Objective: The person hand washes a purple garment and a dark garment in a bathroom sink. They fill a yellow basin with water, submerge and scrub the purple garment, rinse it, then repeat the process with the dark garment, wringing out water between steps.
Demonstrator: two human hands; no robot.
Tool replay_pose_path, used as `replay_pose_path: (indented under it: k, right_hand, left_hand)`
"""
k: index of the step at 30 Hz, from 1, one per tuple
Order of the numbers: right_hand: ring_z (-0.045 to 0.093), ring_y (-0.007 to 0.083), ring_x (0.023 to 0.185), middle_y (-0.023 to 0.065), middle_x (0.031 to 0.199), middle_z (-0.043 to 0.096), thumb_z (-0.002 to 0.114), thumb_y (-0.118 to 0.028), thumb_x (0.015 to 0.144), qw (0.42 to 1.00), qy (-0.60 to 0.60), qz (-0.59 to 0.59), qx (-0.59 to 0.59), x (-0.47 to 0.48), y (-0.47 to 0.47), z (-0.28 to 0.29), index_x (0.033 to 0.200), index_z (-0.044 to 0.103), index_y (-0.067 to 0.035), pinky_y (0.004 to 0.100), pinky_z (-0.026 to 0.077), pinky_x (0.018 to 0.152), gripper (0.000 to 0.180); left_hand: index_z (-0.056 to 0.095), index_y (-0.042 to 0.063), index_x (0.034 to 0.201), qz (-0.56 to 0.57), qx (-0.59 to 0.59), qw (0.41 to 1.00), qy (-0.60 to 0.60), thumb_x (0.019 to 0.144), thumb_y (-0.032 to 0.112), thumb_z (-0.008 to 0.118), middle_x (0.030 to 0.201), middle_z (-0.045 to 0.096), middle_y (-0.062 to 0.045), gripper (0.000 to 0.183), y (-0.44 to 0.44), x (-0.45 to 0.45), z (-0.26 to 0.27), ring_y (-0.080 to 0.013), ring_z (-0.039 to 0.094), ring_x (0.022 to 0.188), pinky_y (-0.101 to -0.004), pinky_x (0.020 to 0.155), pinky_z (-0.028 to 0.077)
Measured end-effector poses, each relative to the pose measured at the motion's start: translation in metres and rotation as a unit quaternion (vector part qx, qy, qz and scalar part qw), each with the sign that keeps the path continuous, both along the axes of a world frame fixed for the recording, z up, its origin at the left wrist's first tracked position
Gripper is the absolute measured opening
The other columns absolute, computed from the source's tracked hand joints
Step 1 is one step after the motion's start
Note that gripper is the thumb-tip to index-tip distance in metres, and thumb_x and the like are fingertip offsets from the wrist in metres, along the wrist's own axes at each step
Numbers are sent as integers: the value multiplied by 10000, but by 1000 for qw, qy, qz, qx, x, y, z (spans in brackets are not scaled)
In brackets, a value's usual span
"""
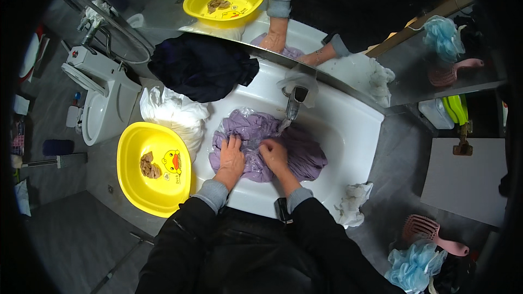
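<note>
A wet purple cloth (302, 151) lies bunched in the white washbasin (355, 130), with water running onto it from the metal faucet (293, 106). My left hand (231, 159) rests on the left part of the cloth, palm down, its fingers slightly apart. Close to its right, my right hand (274, 155) is curled in against the middle of the cloth; its fingertips are hidden, so its hold on the fabric cannot be made out. Clear wet folds or film glisten around the cloth's upper left edge.
Left of the basin stands a yellow duck-print tub (135, 188) holding a brown cloth (150, 166). White fabric (175, 110) and a dark garment (204, 69) lie behind it. A mirror (351, 16) borders the back. Crumpled white material (354, 204) sits at the basin's right corner.
</note>
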State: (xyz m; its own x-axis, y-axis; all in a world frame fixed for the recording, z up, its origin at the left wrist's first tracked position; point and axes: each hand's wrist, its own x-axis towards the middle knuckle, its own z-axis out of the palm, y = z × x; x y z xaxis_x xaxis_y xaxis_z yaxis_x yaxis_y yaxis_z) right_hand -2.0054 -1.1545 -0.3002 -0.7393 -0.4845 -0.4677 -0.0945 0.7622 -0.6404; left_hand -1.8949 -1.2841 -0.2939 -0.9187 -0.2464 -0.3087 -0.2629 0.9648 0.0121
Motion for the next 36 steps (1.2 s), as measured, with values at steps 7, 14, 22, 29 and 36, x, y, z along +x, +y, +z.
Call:
replay_pose_path:
  k: [7, 14, 22, 29, 36]
  right_hand:
    - [423, 382, 1285, 176, 1375, 431, 718, -280, 759, 967, 124, 194, 107, -1, -26, -10, 1385, 498, -156, 494, 403, 1021, 676]
    - [426, 358, 1244, 152, 1347, 465, 663, -376, 813, 940, 273, 201, 40, -19, -22, -32, 1235, 630, -135, 526, 366, 1020, 487]
    - [550, 381, 1122, 201, 1264, 530, 648, -279, 856, 936, 212, 272, 69, -24, -39, -47, 1222, 575, -125, 425, 459, 951, 404]
    - [590, 386, 1113, 192, 1297, 540, 687, -220, 796, 978, 116, 98, 141, -4, -50, -33, 1343, 503, -65, 458, 492, 914, 597]
    - [620, 407, 905, 173, 1012, 629, 619, -288, 886, 964, 109, 198, -141, 15, -21, 86, 1034, 588, -69, 475, 505, 739, 266]
  left_hand:
    - [705, 99, 1118, 11, 151, 961, -232, 908, 250, 524, 1282, 612, -153, 316, 15, -20, 23, -271, 587, 1188, -379, 832, 549]
    - [694, 38, 1106, 87, 259, 949, -154, 837, 444, 610, 1102, 690, -190, 495, 13, -18, 32, -349, 662, 1028, -424, 890, 525]
    - [627, -34, 767, 520, 600, 608, 3, 725, 82, 653, 803, 616, -70, 126, -27, -25, -40, -230, 586, 698, -370, 559, 467]
    - [542, 74, 1263, 703, 660, 218, 148, 914, 373, 617, 1385, 494, -129, 466, -20, -49, -62, -294, 427, 1291, -462, 989, 448]
    - [436, 129, 1361, 540, 814, 197, 82, 921, 440, 640, 1162, 632, -128, 577, -25, -38, -25, -266, 636, 987, -447, 889, 517]
